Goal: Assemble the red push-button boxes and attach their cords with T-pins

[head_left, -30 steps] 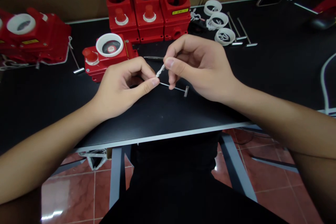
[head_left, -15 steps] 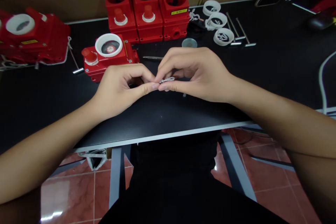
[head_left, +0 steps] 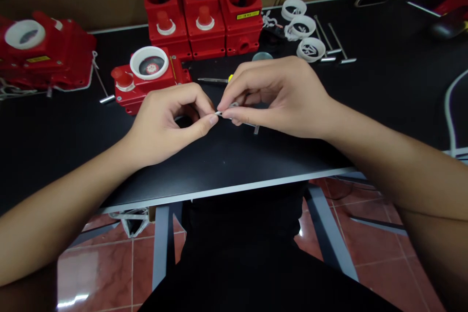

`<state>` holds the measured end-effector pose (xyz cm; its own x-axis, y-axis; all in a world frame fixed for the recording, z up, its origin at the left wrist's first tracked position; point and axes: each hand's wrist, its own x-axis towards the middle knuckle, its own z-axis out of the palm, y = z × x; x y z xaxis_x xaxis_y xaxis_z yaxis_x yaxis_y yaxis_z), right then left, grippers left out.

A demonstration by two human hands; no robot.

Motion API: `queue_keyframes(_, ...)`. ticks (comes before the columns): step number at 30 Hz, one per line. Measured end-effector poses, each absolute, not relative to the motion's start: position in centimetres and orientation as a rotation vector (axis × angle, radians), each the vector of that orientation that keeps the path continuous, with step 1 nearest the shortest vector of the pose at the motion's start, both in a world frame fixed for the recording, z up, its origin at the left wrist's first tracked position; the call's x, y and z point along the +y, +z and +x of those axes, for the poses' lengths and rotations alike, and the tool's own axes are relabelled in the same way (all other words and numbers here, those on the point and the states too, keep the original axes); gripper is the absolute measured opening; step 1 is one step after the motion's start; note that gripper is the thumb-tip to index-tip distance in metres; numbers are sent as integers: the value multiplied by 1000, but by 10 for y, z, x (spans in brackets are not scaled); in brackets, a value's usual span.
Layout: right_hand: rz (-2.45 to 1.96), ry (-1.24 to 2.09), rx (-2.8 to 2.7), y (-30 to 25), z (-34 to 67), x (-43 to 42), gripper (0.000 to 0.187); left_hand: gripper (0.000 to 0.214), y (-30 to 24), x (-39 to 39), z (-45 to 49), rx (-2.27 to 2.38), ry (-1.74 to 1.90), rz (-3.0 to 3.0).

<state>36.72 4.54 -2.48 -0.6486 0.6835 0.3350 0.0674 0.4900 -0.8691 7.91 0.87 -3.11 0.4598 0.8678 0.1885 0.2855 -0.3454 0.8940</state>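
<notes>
Both hands meet above the black table (head_left: 226, 165). My left hand (head_left: 168, 122) pinches one end of a thin metal T-pin (head_left: 252, 126) between thumb and forefinger. My right hand (head_left: 274, 95) is closed in a pinch on a short white cord (head_left: 229, 107) right at the pin, fingertips touching those of the left hand. Most of the pin is hidden under my right fingers; only its small cross-head shows below them. Just behind my left hand lies a red box with a white ring (head_left: 148, 75).
Three red boxes (head_left: 203, 17) stand in a row at the back, another red unit (head_left: 40, 53) at far left. White rings (head_left: 310, 48) and spare T-pins (head_left: 336, 44) lie at back right. A screwdriver (head_left: 214, 79) lies behind the hands. Cardboard lines the rear; a white cable (head_left: 450, 107) runs at right.
My right hand came down from holding the white cord up and closed against my left fingertips at the pin. The left hand stayed almost still.
</notes>
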Motion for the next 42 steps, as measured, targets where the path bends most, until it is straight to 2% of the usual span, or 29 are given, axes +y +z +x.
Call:
queue_keyframes(4,-600,1147,-2075,-24,368,45,5,53,-30,9,81,957,862,1802)
queue_keyframes(7,-591,1095,-2140,-24,366,43,14,56,-28,9,81,965,855,1822)
queue_keyframes(9,-576,1046,-2180,-25,365,43,20,51,-28,10,80,984,851,1862)
queue_keyframes(13,-567,879,-2258,-28,368,46,11,39,-31,12,77,995,843,1865)
queue_keyframes(17,-584,706,-2340,-30,372,47,16,34,-33,14,75,985,788,1837)
queue_keyframes(28,-568,541,-2410,-31,371,46,23,17,-29,16,73,954,715,1830)
queue_keyframes(34,-613,524,-2349,-26,372,48,16,28,-31,14,74,993,764,1840)
queue_keyframes(42,-550,435,-2441,-29,375,46,18,47,-29,18,76,919,775,1977)
